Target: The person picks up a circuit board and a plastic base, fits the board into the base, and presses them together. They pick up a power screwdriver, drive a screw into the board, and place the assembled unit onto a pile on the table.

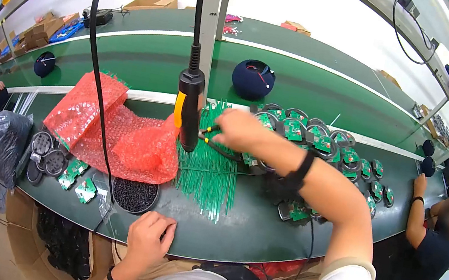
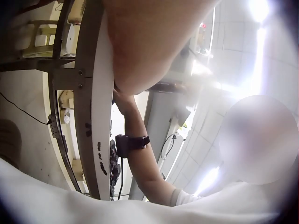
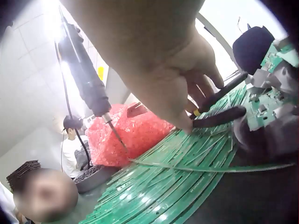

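Note:
My right hand reaches over a pile of thin green strips and grips a pair of black-handled pliers with a yellow band. The handles jut out past the fingers, low over the strips in the right wrist view; the tips are hidden by the hand. My left hand rests at the front edge of the green table, fingers loosely bent and holding nothing. In the left wrist view only part of that hand shows, large and close.
An electric screwdriver hangs over the strips. Left of them lies red bubble wrap, with small black parts in a round tray below it. Round black housings with green boards crowd the right. People sit at both sides.

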`<state>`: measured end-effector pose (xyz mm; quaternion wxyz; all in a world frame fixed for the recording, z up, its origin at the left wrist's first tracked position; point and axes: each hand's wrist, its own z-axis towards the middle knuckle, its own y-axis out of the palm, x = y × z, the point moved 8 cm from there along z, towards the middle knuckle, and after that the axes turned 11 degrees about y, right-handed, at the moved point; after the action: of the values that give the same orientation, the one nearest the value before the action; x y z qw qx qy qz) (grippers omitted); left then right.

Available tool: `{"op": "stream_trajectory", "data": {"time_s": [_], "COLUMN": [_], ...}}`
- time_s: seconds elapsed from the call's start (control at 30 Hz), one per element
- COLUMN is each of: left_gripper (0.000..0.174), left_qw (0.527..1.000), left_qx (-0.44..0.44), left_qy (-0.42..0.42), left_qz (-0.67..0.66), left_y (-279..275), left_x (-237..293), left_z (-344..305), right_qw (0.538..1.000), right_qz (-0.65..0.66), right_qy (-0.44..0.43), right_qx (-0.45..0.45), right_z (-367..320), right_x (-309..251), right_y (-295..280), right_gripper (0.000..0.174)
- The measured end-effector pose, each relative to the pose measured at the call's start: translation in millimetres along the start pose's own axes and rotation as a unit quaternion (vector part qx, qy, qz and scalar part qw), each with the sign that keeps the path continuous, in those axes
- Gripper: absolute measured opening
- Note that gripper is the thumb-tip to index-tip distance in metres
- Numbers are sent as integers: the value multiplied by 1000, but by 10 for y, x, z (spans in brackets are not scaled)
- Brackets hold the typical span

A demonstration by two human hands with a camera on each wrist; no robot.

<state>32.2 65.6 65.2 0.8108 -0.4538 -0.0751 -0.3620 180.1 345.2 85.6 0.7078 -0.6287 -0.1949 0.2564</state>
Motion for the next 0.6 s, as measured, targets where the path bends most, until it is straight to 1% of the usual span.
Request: {"op": "stream_trajectory", "data": {"time_s": [0.03,0.07,0.1,0.13,0.17,0.2,0.23,0.27,0.33,0.37,0.4,0.47,0.5,0.53,0.57,0.6], "left_gripper": [9,9,10,10,10,10,10,11,11,11,11,12,12,12,12,12], "left_qw": [1000,1000,1000,1000,1000,1000,1000,1000,1000,1000,999,999,999,999,999,1000], "left_qx": [2,1,-1,0,-5,-9,-5,-9,-6,-17,-27,-24,-29,-25,-20,-18], "left_qy": [0,2,1,-2,-2,-1,-4,-4,-10,-10,-11,-14,-11,-17,-18,-17], "left_qz": [-2,-1,0,-4,0,4,2,5,8,14,20,22,23,27,19,9], "left_y": [-5,-3,1,-2,0,3,-2,1,-7,5,21,19,26,13,2,-5], "left_x": [-5,-1,7,9,13,14,10,11,-6,-14,-20,-37,-36,-41,-29,-19], "left_z": [12,15,10,8,18,30,35,36,28,15,4,0,2,11,25,31], "right_qw": [991,965,973,944,938,920,907,901,854,829,798,740,726,711,683,685], "right_qz": [-24,-49,-71,-37,-111,-87,-81,-71,-102,-37,29,90,96,103,65,64], "right_qy": [97,191,195,291,311,367,400,415,479,533,582,636,650,665,682,679], "right_qx": [-85,-170,-102,-152,-107,-106,-108,-106,-177,-166,-153,-197,-201,-205,-253,-257], "right_z": [-30,-100,-68,-120,-71,-162,-293,-433,-736,-938,-1104,-1300,-1334,-1322,-1328,-1339], "right_x": [226,527,971,1410,2016,2611,2996,3310,4069,4621,4977,4923,4990,4856,4752,4996], "right_y": [-273,-607,-754,-932,-960,-966,-978,-947,-634,-328,-100,22,122,149,129,296], "right_gripper": [30,30,21,24,22,18,13,17,20,21,23,25,26,26,30,30]}}
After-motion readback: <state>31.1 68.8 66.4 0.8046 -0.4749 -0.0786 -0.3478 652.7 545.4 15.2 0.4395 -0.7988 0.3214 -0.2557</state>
